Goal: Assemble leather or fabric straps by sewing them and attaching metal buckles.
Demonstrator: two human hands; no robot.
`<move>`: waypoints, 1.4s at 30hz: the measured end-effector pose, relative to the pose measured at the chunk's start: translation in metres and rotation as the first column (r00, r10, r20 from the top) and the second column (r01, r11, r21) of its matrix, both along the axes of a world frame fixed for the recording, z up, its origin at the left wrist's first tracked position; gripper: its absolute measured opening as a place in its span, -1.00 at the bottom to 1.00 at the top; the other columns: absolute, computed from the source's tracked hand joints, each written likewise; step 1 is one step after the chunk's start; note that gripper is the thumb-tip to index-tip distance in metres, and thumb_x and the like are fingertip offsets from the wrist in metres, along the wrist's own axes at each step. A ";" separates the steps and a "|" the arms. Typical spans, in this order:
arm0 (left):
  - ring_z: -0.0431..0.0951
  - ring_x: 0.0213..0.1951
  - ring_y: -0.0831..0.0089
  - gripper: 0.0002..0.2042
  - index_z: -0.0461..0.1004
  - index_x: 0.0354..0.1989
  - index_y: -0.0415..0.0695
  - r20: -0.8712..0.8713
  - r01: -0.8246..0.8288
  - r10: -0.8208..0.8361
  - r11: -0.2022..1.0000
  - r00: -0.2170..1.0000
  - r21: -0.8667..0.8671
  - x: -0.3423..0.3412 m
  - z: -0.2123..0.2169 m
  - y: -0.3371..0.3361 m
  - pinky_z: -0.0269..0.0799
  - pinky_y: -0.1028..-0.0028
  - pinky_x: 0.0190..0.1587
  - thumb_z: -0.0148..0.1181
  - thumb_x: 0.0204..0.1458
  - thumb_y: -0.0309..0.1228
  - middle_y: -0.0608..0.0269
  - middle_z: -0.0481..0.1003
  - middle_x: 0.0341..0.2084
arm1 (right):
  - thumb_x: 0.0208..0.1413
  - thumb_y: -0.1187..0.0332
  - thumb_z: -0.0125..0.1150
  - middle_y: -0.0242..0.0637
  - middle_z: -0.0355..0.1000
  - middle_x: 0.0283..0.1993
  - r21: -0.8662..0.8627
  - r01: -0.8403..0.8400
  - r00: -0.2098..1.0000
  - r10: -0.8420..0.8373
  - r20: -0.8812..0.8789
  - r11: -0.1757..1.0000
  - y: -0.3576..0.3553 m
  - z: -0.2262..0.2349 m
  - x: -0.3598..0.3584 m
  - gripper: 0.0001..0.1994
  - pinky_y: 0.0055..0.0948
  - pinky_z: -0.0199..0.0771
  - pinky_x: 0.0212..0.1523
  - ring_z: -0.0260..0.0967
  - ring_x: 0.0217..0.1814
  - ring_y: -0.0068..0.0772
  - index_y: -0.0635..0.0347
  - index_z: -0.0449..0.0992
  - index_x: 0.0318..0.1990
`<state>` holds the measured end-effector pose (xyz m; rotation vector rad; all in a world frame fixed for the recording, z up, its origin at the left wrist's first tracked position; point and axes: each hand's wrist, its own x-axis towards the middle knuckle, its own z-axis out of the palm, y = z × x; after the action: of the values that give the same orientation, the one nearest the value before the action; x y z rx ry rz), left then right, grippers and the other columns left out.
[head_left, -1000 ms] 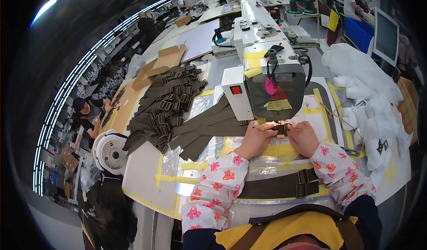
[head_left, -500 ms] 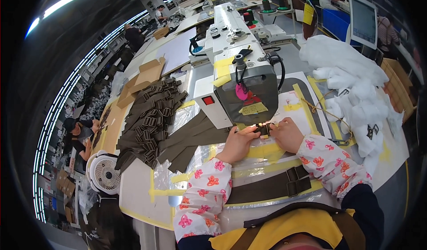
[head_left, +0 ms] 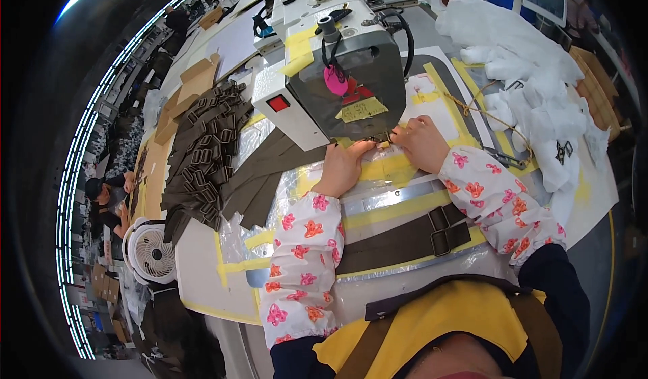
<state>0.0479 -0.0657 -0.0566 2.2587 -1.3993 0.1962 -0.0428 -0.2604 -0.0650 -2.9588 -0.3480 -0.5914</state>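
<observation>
Head view: left hand point(head_left: 341, 168) and right hand point(head_left: 422, 144) touched a dark strap point(head_left: 381, 138) between them, grip unclear; a sewing machine point(head_left: 373, 58) stood beyond.

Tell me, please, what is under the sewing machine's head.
At its lower front edge, the left hand and right hand touch a small dark piece; yellow tape shows nearer. The machine's head hides what lies farther back.

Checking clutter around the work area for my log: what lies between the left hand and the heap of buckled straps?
In the head view, flat dark straps lie overlapping between the left hand and the heap of buckled straps.
</observation>
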 end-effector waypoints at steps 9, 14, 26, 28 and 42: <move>0.48 -0.37 0.38 -0.77 0.40 -0.18 -0.04 0.174 -0.097 0.083 0.992 0.981 0.074 -0.014 -0.002 0.015 0.16 0.35 -0.33 -0.02 -0.06 -0.51 0.29 0.48 -0.32 | -0.15 0.45 0.06 -0.38 0.40 -0.12 0.093 -0.053 0.999 0.052 0.018 0.994 0.012 0.002 0.004 -0.82 -0.24 0.13 -0.02 0.29 -0.20 -0.34 0.11 0.49 -0.33; 0.40 -0.10 0.41 -0.77 0.42 -0.24 -0.11 0.272 0.100 -0.066 0.989 0.960 -0.110 -0.024 -0.011 0.004 0.26 0.46 -0.13 0.04 -0.14 -0.44 0.32 0.43 -0.25 | -0.31 0.53 0.07 -0.22 0.44 -0.17 0.137 -0.105 0.993 0.096 0.072 0.985 0.000 -0.007 -0.004 -0.71 -0.22 0.15 -0.04 0.28 -0.22 -0.26 0.20 0.48 -0.29; 0.39 -0.13 0.40 -0.79 0.38 -0.25 -0.04 0.381 0.075 -0.082 0.997 0.921 0.032 -0.027 0.007 0.013 0.29 0.48 -0.14 0.01 -0.11 -0.35 0.36 0.42 -0.27 | -0.35 0.57 0.08 -0.01 0.41 -0.14 0.100 -0.224 0.972 0.215 0.093 0.969 0.020 0.000 -0.014 -0.72 -0.26 0.22 -0.08 0.28 -0.29 -0.18 0.36 0.45 -0.33; 0.47 -0.35 0.35 -0.89 0.41 -0.46 -0.04 0.227 -0.020 0.013 0.999 0.974 0.030 -0.026 0.006 0.010 0.35 0.43 -0.24 0.07 -0.18 -0.34 0.34 0.44 -0.51 | -0.35 0.57 0.08 -0.01 0.42 -0.15 0.082 -0.220 0.973 0.212 0.087 0.972 0.018 0.001 -0.015 -0.71 -0.25 0.23 -0.08 0.28 -0.29 -0.18 0.36 0.45 -0.32; 0.48 -0.38 0.42 -0.93 0.41 -0.49 0.00 0.231 0.074 -0.075 0.997 0.970 0.011 -0.018 0.001 0.014 0.25 0.43 -0.20 0.01 -0.13 -0.34 0.35 0.44 -0.59 | -0.35 0.59 0.09 -0.10 0.45 -0.19 0.014 -0.197 0.979 0.196 0.053 0.980 0.021 0.003 -0.011 -0.73 -0.17 0.16 0.02 0.30 -0.27 -0.24 0.28 0.46 -0.35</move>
<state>0.0303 -0.0518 -0.0555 2.2375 -1.5997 0.4460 -0.0534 -0.2398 -0.0619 -2.8481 -0.6269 -0.6420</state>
